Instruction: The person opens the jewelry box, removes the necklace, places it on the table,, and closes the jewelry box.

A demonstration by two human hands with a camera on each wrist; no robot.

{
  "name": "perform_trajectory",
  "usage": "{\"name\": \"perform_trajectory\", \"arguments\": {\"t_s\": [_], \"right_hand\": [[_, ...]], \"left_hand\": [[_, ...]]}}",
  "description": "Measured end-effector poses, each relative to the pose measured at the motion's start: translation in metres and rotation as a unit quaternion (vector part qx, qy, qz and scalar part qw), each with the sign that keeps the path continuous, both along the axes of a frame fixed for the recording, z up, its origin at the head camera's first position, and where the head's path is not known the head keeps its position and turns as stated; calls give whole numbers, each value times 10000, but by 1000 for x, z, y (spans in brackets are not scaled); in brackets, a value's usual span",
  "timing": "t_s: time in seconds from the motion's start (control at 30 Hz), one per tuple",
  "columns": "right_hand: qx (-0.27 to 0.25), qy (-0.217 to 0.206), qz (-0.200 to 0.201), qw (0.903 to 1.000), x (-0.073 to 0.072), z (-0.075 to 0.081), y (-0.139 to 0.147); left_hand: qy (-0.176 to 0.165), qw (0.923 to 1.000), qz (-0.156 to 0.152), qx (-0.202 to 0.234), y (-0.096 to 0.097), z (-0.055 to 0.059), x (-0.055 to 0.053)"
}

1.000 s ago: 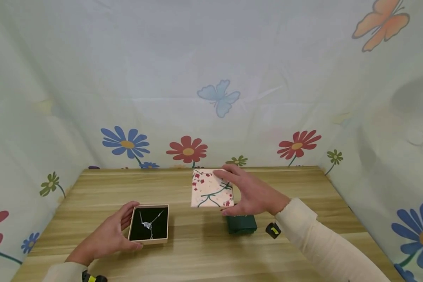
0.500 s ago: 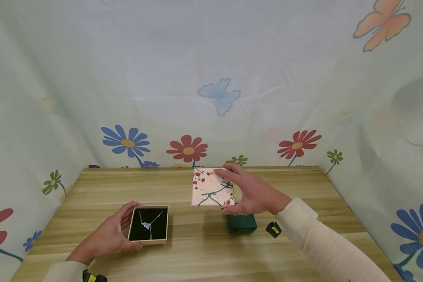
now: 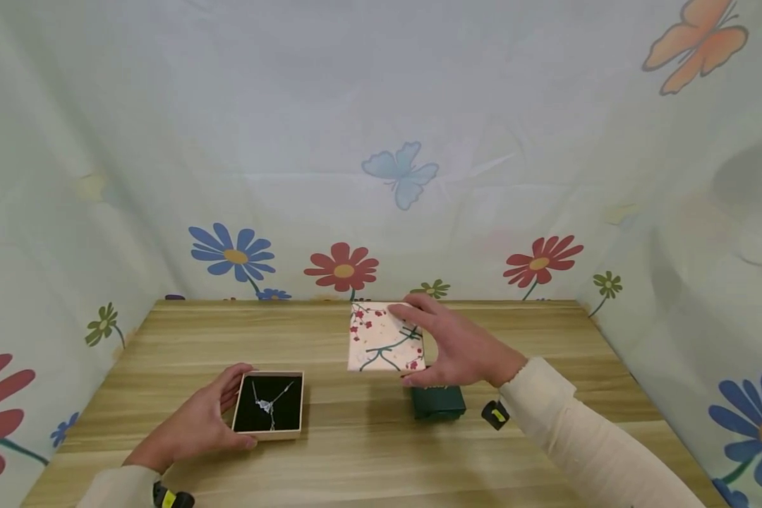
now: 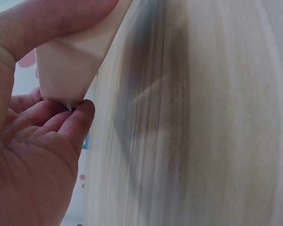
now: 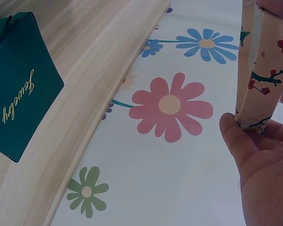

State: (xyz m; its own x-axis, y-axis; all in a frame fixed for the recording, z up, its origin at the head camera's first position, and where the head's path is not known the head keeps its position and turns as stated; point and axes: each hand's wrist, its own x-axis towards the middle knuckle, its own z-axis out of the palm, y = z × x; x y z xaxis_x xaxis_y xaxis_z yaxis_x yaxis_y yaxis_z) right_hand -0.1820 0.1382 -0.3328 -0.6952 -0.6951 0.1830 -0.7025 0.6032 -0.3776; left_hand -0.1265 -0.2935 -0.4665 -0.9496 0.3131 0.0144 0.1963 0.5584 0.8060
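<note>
1. Head view: the left hand [image 3: 197,423] is gripping the left side of an open box [image 3: 268,436] near the desk [image 3: 349,458], thumb at the near edge and fingers [image 3: 230,379] at the far left corner. This grip is probably keeping the box steady while leaving its top uncovered. A silver necklace [image 3: 265,406] is lying on the dark lining, face up and to the right of those fingers. The right hand [image 3: 466,343] is holding a flowered lid [image 3: 381,342] by its right side, between thumb and fingers, with the patterned top facing the viewer. The lid is hanging well apart from the box, perhaps so the necklace is staying in plain sight. A green box [image 3: 440,403] is sitting just below the right hand, partly hidden by it.

2. Left wrist view: the thumb is lying along the box wall and the fingertips are meeting at its corner. The box seems to be standing off the desk; the necklace is not showing.

3. Right wrist view: the lid is resting between thumb and fingers, its edge turned toward the camera. The green box, lettered "Jewelry", is lying well apart from those fingers.
</note>
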Motion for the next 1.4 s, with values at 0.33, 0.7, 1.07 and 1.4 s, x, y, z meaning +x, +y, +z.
{"name": "perform_trajectory", "arguments": {"t_s": [0.33, 0.7, 1.07, 1.4], "right_hand": [[18, 2, 11, 10000, 1, 0, 0], [-54, 19, 105, 9999, 1, -2, -1], [47, 115, 122, 9998, 0, -5, -2], [38, 107, 205, 9997, -2, -8, 0]], "left_hand": [[-69, 9999, -54, 133, -2, -6, -3], [-204, 9996, -52, -182, -3, -4, -3], [23, 9958, 44, -916, -4, -9, -4], [30, 9910, 189, -1322, -5, -18, -3]]}}
